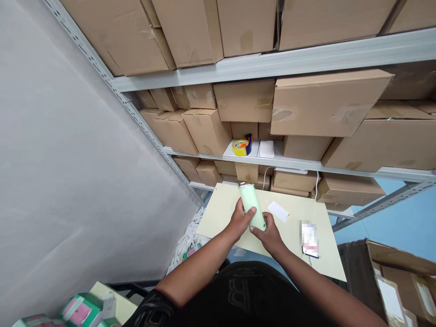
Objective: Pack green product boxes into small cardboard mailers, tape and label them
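A mint-green cylinder (250,197) with a silvery rim at its far end is held tilted above the front of the cream table (218,213). My left hand (241,219) wraps around its left side, thumb lying across the front. The fingers and thumb of my right hand (270,234) grip its lower end, near a small dark mark. What kind of article it is, I cannot tell for sure. Just right of it a white slip of paper (278,211) lies flat on the table. Farther right is a phone (309,240) with a lit, partly blurred screen.
Metal shelving (306,59) full of cardboard boxes (327,104) rises behind the table. A yellow tape roll on a dispenser (241,146) sits on the middle shelf. White cables hang down. An open carton (402,254) stands at right, green-and-pink boxes (81,311) at lower left, beside a grey wall.
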### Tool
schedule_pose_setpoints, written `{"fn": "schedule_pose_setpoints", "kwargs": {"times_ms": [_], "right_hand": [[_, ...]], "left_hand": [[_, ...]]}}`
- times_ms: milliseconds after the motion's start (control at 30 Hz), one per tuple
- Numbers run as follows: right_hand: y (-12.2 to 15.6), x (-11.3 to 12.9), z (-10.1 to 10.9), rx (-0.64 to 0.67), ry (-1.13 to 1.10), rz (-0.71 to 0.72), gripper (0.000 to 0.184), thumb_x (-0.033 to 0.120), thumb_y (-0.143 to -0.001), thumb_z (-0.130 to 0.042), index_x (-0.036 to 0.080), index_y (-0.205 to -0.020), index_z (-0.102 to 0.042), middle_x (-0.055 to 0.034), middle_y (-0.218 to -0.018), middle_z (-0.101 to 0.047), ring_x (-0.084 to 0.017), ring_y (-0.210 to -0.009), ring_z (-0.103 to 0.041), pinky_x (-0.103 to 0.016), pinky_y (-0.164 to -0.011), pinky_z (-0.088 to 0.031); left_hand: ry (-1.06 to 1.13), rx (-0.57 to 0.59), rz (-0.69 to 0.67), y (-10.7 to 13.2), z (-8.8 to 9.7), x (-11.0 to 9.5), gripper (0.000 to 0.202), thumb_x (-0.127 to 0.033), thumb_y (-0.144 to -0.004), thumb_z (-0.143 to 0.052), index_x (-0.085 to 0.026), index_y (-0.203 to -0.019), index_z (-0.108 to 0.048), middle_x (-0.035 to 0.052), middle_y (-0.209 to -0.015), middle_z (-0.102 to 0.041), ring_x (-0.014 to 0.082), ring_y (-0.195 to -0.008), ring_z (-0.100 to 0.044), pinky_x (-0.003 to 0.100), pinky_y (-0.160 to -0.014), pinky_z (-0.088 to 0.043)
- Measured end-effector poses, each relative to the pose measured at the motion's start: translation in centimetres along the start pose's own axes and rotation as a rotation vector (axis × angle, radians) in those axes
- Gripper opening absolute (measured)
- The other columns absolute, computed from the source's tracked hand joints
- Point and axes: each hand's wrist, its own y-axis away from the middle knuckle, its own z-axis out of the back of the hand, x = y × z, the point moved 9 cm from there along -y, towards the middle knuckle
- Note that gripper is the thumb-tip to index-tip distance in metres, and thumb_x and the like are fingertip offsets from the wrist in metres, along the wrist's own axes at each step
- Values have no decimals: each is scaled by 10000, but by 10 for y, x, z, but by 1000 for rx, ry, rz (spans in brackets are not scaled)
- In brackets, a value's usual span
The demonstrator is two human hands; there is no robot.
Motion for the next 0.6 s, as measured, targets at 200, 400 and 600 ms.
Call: {"fn": "schedule_pose_setpoints", "kwargs": {"times_ms": [200,400,600], "right_hand": [[-25,6,5,71,106,74,523,584,-796,-756,242,-1149,-576,-78,-1104,-682,-258,-952,-641,-421,-848,-530],[-75,29,21,-31,-68,-19,776,670,-789,-734,270,-1410,-497,-141,-1431,-588,-272,-1055,-672,-433,-860,-555],[-96,20,-6,-139,45,-23,572,533,-742,-821,219,-1197,-674,-88,-1138,-749,-295,-1058,-681,-423,-917,-546]], "left_hand": [[-33,-33,35,-14,25,8,650,-311,-739,-775,-202,-1312,-488,67,-1107,-660,228,-995,-634,336,-860,-503],[27,333,50,-29,15,33,752,-185,-656,-725,-196,-1361,-464,86,-1213,-659,253,-1091,-630,363,-934,-496],[-202,404,20,-50,28,60,807,-243,-729,-766,-247,-1470,-447,80,-1248,-675,259,-1018,-653,371,-875,-517]]}}
